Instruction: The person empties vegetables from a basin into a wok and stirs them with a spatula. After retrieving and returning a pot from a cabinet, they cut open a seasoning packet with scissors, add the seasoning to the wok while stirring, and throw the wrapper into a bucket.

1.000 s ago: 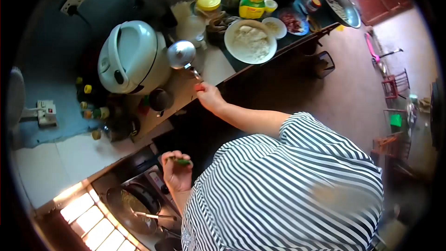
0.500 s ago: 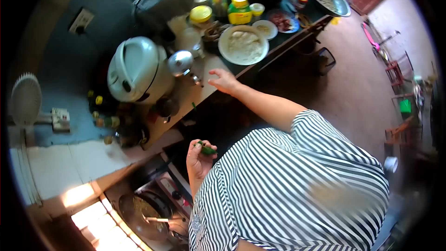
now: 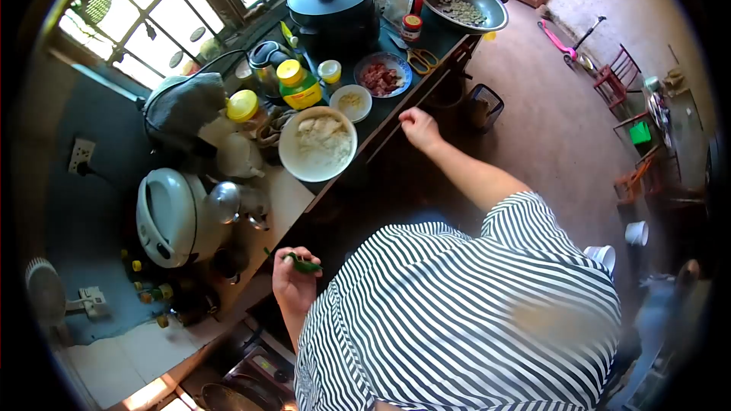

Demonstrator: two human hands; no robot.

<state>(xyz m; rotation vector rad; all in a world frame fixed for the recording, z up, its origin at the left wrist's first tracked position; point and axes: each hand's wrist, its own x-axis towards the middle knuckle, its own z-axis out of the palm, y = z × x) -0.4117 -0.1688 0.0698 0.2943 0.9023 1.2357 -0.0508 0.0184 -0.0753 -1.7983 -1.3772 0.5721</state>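
In my left hand [image 3: 295, 283], at the lower middle, a dark green pepper [image 3: 303, 263] is pinched between thumb and fingers. My right hand [image 3: 420, 129] is in the air just off the counter's front edge, its fingers curled in with nothing showing in them. Near it on the counter are a plate of cut red meat [image 3: 381, 76] and orange-handled scissors [image 3: 422, 59]. A white bowl with dough and flour [image 3: 318, 144] sits at the counter edge, beside a small dish of chopped pale bits [image 3: 350, 103].
A rice cooker [image 3: 171, 217] and a metal kettle [image 3: 236, 202] stand at left. Yellow-lidded jars [image 3: 299, 85], a black pot [image 3: 331, 7] and a metal basin [image 3: 466, 6] line the counter. A wok [image 3: 228, 396] shows at the bottom. A bin [image 3: 485, 106] stands on the floor.
The view has swung toward the far end of the counter. My right hand has moved from beside the kettle to near the meat plate, its fingers curling in. My left hand keeps the pepper.
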